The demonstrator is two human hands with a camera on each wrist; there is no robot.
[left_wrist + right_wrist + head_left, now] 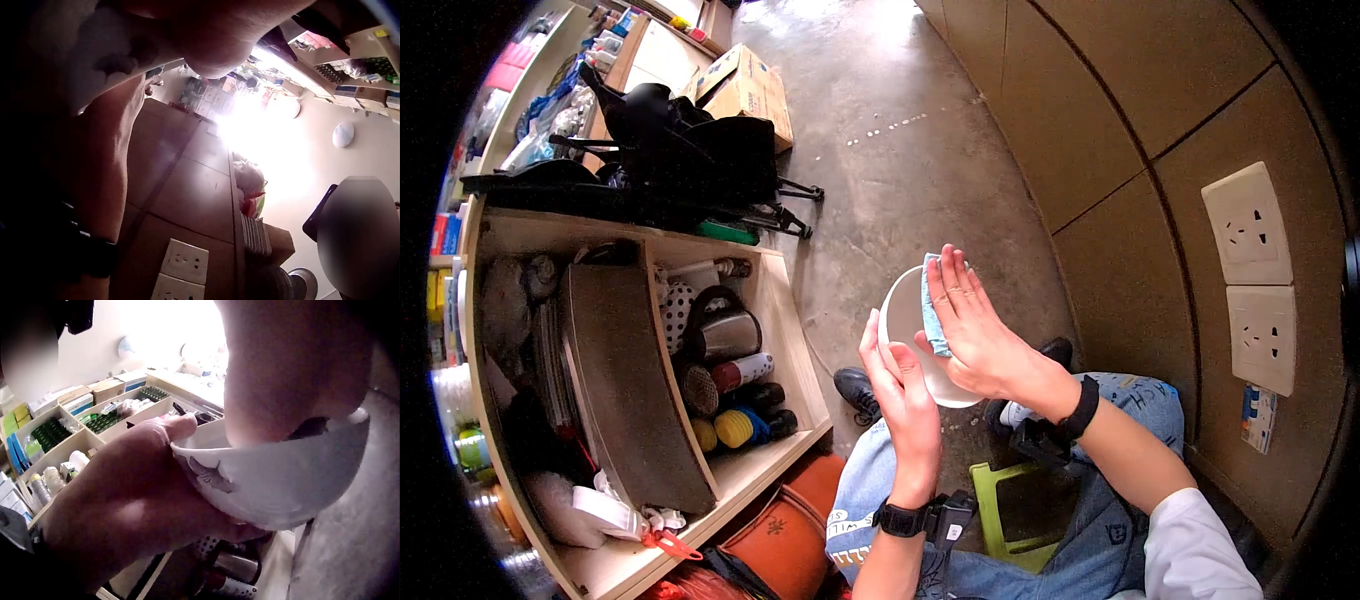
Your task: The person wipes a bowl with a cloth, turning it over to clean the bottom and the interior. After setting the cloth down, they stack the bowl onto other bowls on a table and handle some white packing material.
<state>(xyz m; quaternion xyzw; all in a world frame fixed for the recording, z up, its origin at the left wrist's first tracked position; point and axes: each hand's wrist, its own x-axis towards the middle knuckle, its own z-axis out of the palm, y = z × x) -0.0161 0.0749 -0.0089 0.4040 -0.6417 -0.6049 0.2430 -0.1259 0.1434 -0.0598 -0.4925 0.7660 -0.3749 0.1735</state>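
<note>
A white bowl (897, 300) is held on its side above the floor in the head view. My left hand (908, 405) grips it at the near-left rim, thumb inside and fingers along the outside. Straight fingers of my right hand (972, 338) lie flat over a folded light-blue cloth (934, 315), pressing it at the bowl's opening. In the right wrist view, the bowl (281, 481) shows a dark leaf-like pattern outside, and the right palm reaches into it. The left wrist view is dark, with the right forearm (106, 162) near the bowl.
A wooden shelf unit (805, 380) with mugs and bottles stands on the left. Beyond it are a black folded frame (690, 160) and a cardboard box (750, 100). A panelled wall with sockets (1248, 225) is on the right. A green stool (990, 510) is below.
</note>
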